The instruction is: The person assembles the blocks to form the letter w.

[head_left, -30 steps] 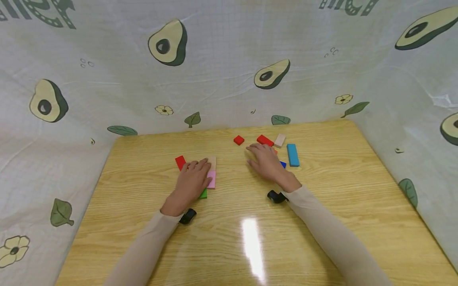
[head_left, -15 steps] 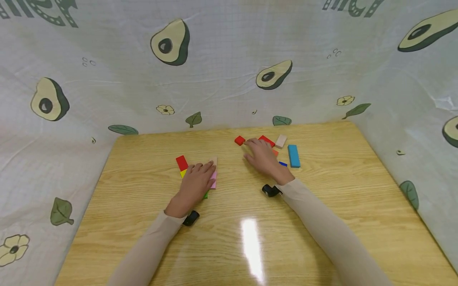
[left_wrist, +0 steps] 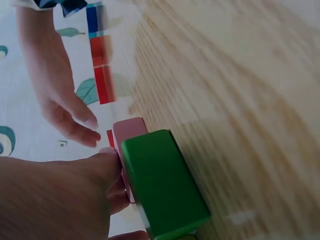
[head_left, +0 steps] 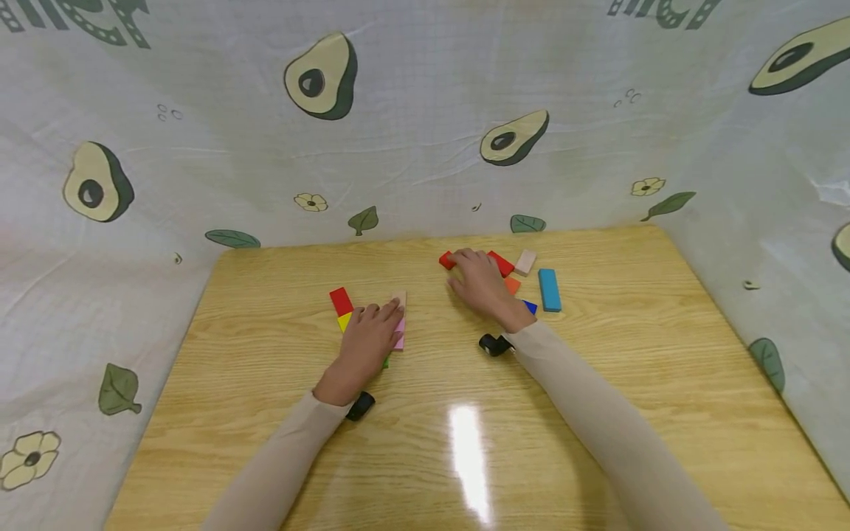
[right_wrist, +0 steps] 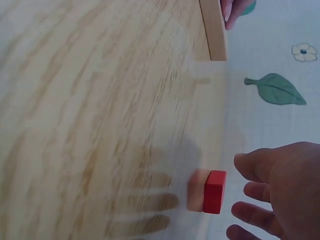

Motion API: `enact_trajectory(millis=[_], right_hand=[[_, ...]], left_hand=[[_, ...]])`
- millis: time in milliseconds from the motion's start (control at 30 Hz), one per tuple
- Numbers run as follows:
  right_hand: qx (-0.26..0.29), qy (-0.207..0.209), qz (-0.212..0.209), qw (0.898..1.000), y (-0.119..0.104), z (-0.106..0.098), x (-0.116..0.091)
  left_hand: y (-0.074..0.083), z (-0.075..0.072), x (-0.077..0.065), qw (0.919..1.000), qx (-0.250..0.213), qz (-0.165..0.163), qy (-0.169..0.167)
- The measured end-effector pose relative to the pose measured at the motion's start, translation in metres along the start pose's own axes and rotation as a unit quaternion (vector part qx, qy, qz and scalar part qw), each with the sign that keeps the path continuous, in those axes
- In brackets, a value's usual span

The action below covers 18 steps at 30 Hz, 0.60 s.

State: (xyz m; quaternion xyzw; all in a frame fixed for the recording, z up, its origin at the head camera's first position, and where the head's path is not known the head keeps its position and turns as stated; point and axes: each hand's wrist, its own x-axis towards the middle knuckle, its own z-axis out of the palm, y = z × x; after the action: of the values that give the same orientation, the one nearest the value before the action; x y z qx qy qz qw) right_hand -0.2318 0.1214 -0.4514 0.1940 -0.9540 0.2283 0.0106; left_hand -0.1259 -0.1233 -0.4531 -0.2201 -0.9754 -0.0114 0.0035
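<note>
In the head view my left hand (head_left: 368, 339) lies over a group of flat blocks. Around it show a red block (head_left: 341, 302), a yellow block (head_left: 344, 321), a plain wooden block (head_left: 402, 296) and a pink block (head_left: 401, 341). The left wrist view has the green block (left_wrist: 165, 185) close up, with the thumb at the pink block beside it. My right hand (head_left: 483, 286) hovers with spread, relaxed fingers at a small red block (head_left: 446, 260). The right wrist view shows a gap between those fingers and that small red block (right_wrist: 215, 192).
Right of my right hand lie a longer red block (head_left: 501, 263), a plain wooden block (head_left: 526, 262), an orange block (head_left: 512, 285), a dark blue block (head_left: 530, 307) and a light blue block (head_left: 550, 290). A patterned cloth (head_left: 425, 133) stands behind the wooden table (head_left: 425, 442).
My right hand has moved left and slightly away from me, to the small red block. The left hand has shifted slightly, uncovering the yellow block.
</note>
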Motion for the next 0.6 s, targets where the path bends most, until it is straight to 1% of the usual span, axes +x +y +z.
enact_trajectory(millis=[200,400,600], right_hand=[[-0.003,-0.001,0.017,1.0,-0.002,0.003,0.011],[-0.014,-0.002,0.038,0.999,-0.006,0.004,0.018],[-0.031,-0.005,0.039,0.999,-0.006,0.007,0.023]], left_hand=[[0.002,0.0,-0.001,0.9998,0.017,0.001,0.014],[0.001,0.001,0.0,0.9997,0.022,-0.002,0.01],[0.002,0.0,0.001,0.9998,0.019,-0.006,0.003]])
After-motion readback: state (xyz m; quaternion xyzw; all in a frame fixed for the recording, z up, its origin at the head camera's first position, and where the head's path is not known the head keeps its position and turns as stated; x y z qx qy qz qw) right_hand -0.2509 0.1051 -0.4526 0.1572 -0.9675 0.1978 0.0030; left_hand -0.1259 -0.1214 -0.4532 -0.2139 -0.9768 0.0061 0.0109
